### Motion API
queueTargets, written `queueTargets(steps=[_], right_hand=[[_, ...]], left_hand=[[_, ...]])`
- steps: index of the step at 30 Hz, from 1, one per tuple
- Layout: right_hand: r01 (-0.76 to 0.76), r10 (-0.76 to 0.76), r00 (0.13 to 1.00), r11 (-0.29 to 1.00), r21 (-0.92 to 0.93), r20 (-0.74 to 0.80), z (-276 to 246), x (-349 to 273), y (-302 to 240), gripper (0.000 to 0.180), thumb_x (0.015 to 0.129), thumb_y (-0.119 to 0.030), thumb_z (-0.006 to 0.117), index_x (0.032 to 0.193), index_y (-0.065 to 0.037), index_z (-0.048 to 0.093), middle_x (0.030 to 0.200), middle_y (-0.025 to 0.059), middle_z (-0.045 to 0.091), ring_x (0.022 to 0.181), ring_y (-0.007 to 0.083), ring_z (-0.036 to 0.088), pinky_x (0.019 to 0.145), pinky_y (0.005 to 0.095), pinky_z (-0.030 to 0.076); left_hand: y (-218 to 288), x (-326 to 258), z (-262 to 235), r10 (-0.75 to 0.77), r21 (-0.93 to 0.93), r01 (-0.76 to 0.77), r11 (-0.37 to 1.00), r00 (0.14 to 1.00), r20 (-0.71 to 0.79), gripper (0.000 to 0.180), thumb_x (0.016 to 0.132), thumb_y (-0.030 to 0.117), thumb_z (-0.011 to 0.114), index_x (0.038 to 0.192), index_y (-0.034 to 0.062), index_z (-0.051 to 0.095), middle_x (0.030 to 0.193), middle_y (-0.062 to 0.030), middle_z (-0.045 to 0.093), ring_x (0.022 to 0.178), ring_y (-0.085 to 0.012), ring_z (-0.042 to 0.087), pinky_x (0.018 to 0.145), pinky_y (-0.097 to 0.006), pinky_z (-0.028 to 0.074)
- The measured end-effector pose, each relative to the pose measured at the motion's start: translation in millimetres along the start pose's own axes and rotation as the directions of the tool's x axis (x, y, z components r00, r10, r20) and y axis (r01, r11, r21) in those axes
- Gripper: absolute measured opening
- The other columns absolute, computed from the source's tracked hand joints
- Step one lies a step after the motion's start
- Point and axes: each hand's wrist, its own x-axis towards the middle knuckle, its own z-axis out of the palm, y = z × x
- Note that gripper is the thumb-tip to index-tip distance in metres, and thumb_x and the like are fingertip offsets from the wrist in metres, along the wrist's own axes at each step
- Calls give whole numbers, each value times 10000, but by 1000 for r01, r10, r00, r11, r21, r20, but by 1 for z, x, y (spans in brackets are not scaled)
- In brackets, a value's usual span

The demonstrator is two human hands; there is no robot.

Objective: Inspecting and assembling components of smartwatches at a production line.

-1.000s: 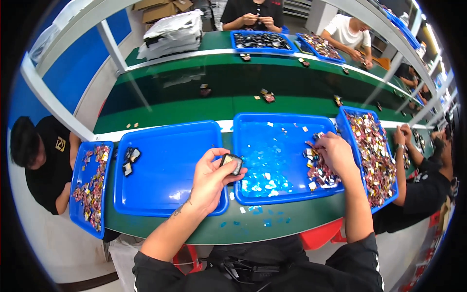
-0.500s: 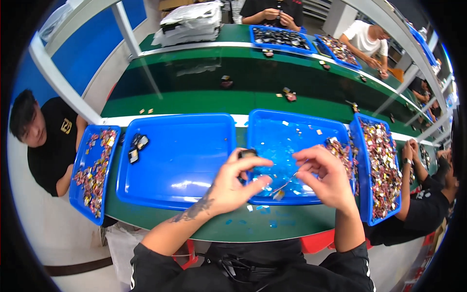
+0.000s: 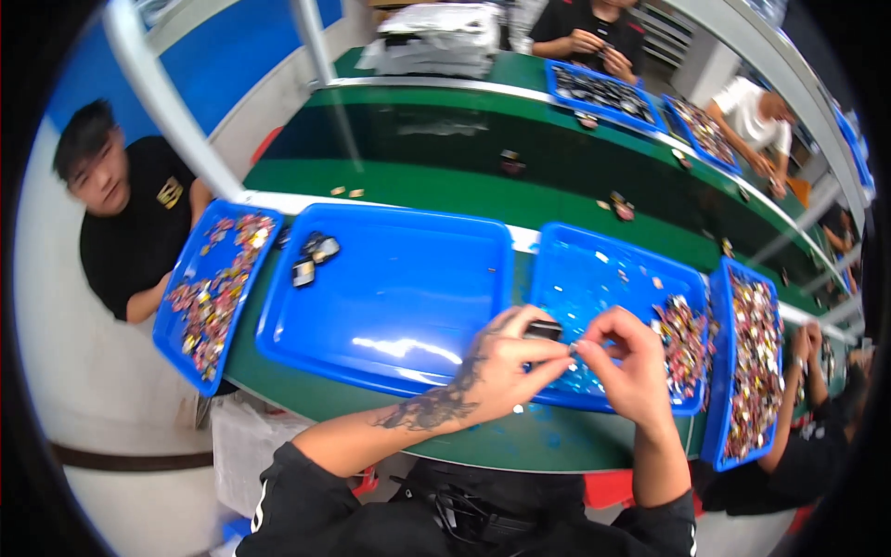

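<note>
My left hand [image 3: 506, 367] is closed around a small black block-like part [image 3: 543, 330], which shows above the curled fingers. Its thumb and forefinger tips meet the fingertips of my right hand [image 3: 631, 357] over the right-hand blue tray [image 3: 566, 243]. The right thumb and forefinger are pinched on something small and pale, too small to name. In that tray lie bits of clear blue film [image 3: 580, 381] and a heap of small multicoloured parts [image 3: 682, 339]. The larger blue tray [image 3: 427, 306] to the left holds a few black parts [image 3: 316, 255] in its far left corner.
Narrow blue trays of small parts flank the work, one at far left [image 3: 160, 320] and one at far right [image 3: 717, 422]. A green belt [image 3: 418, 186] with scattered parts runs behind. People sit or stand at left, right and across; a metal post [image 3: 172, 102] rises at left.
My hands have come together, their fingertips now meeting. The thin strand with a small piece, seen hanging from my right hand before, no longer shows. The whole view has shifted and tilted.
</note>
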Motion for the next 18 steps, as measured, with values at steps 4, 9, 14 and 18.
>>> queueTargets(steps=[4, 9, 14, 18], right_hand=[[283, -304, 953, 880, -381, 5, -2, -6, -8, 119, 782, 66, 643, 830, 8, 550, 808, 130, 551, 700, 246, 564, 595, 322, 471], [401, -428, 903, 794, -456, 49, 1, -19, 7, 207, 795, 84, 607, 976, -9, 574, 878, 171, 584, 780, 328, 612, 654, 365, 489], [141, -207, 977, 802, -580, -50, -7, -9, 30, 486, 831, 91, 581, 1300, -33, 538, 1086, 165, 604, 888, 243, 629, 765, 321, 512], [93, -93, 996, 963, 254, -12, 5, -20, 33, 300, 847, 38, 645, 1144, -2, 644, 1057, 118, 623, 892, 178, 629, 768, 276, 529]], left_hand=[[-5, 2, 10, 11, -19, -10, 1000, 998, 57, 138, 812, 200, 724, 863, 72, 721, 961, -139, 591, 910, -315, 589, 760, -409, 495], [-10, 2, 4, -193, -205, 208, 956, 977, 92, 144, 827, 172, 697, 891, 44, 708, 917, -166, 631, 882, -292, 601, 733, -364, 497], [-4, 8, 0, -399, -536, 488, 689, 873, 282, 201, 950, 152, 607, 965, -31, 690, 908, -47, 633, 901, -92, 564, 750, -256, 479], [-1, 6, 2, -321, -593, 547, 592, 834, 449, 187, 969, 123, 574, 1014, -40, 653, 941, -16, 609, 890, -50, 537, 788, -221, 446]])
